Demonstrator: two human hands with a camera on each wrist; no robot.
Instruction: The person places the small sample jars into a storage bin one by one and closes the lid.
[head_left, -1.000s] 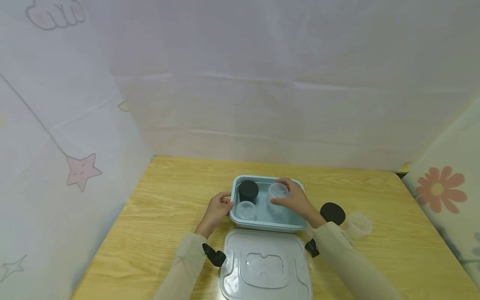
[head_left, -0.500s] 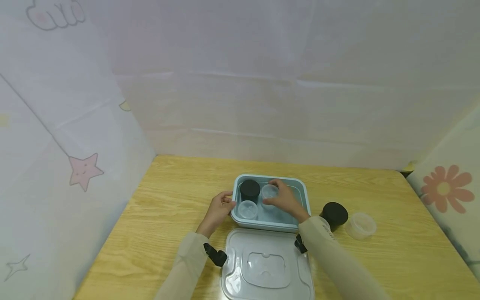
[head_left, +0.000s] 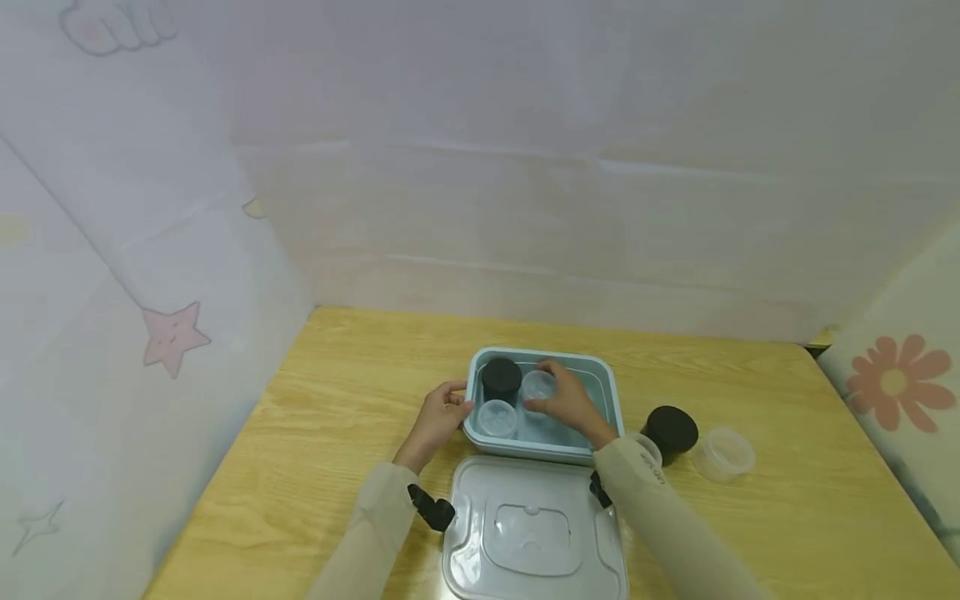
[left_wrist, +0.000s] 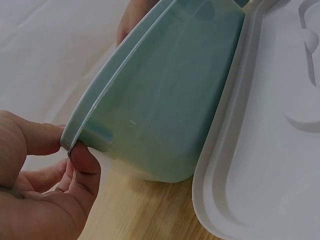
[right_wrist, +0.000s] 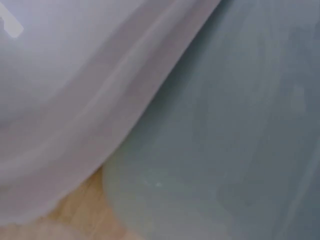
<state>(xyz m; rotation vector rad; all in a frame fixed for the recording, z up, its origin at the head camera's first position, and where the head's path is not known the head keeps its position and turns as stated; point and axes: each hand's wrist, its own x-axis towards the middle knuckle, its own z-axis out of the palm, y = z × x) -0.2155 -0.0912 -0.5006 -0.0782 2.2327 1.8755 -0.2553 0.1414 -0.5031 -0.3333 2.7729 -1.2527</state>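
Note:
A light blue rectangular storage box (head_left: 566,451) stands on the table in the head view. My left hand (head_left: 438,421) pinches its left rim; the left wrist view shows thumb and fingers (left_wrist: 85,165) on either side of that rim. Inside the box, my right hand (head_left: 567,400) grips a clear round plastic container (head_left: 538,385) between thumb and fingers. Left of it sits a black-topped round container (head_left: 501,379), with another clear round container (head_left: 497,419) in front of that one. The right wrist view holds only the box wall (right_wrist: 215,150) and part of the lid, the hand being out of frame.
The grey-white box lid (head_left: 534,533) lies flat just in front of the box. Right of the box stand a black round container (head_left: 671,431) and a clear round container (head_left: 723,455), with another clear one (head_left: 647,448) partly behind the right sleeve. A cloth wall closes off the back.
My right hand has carried the clear container leftward within the box, beside the black-topped one, and barely moves over the last half second. My left hand stays on the rim.

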